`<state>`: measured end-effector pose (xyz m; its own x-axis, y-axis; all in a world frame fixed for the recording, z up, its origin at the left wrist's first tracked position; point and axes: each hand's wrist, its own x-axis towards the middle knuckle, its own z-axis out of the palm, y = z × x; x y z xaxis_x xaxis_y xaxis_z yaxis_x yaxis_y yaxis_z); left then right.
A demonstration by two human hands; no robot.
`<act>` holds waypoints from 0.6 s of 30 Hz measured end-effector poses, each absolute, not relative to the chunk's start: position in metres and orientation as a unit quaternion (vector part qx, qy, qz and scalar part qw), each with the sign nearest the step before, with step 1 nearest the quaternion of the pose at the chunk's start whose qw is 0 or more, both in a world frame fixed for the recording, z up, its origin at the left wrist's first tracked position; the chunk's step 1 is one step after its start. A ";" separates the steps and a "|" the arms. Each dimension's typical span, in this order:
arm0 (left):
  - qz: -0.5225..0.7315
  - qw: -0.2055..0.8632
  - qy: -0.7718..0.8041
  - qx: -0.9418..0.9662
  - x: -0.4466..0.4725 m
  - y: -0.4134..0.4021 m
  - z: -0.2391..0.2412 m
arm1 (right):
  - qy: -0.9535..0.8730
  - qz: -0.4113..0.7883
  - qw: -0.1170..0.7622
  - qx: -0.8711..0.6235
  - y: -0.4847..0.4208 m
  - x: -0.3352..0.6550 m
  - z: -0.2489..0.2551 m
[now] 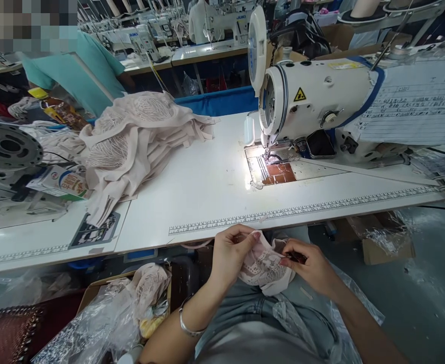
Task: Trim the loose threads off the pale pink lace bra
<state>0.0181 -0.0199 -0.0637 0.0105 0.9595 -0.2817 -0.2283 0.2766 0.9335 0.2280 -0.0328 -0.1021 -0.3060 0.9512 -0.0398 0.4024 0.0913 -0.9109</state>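
Above my lap, just off the table's front edge, hangs a pale pink lace bra piece point(266, 265). My left hand point(234, 250) pinches its upper left edge between thumb and fingers. On the other side my right hand point(308, 260) is closed at the fabric's right edge, with something small and dark under its fingers that I cannot make out. A stack of matching lace bras point(142, 129) lies on the table to the left. Beyond my hands stands a white sewing machine point(313, 98), its needle area lit.
A printed ruler strip point(301, 208) runs along the front of the white table point(203, 187). At left are a second machine point(8, 151), a drink carton point(61, 182) and a bottle point(61, 111). A box with plastic and lace point(150, 283) sits below. A person in teal point(76, 76) is behind.
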 end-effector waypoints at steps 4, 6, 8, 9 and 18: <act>0.489 0.611 0.507 0.361 0.017 -0.020 -0.062 | -0.684 0.416 0.328 -0.501 -0.030 0.229 -0.101; 0.491 0.608 0.508 0.362 0.017 -0.020 -0.062 | -0.688 0.402 0.339 -0.501 -0.029 0.229 -0.100; 0.490 0.607 0.509 0.363 0.017 -0.020 -0.062 | -0.689 0.399 0.339 -0.502 -0.029 0.229 -0.098; 0.491 0.609 0.507 0.362 0.017 -0.019 -0.063 | -0.689 0.399 0.336 -0.502 -0.029 0.229 -0.098; 0.488 0.626 0.498 0.349 0.018 -0.020 -0.061 | -0.700 0.373 0.328 -0.513 -0.029 0.230 -0.101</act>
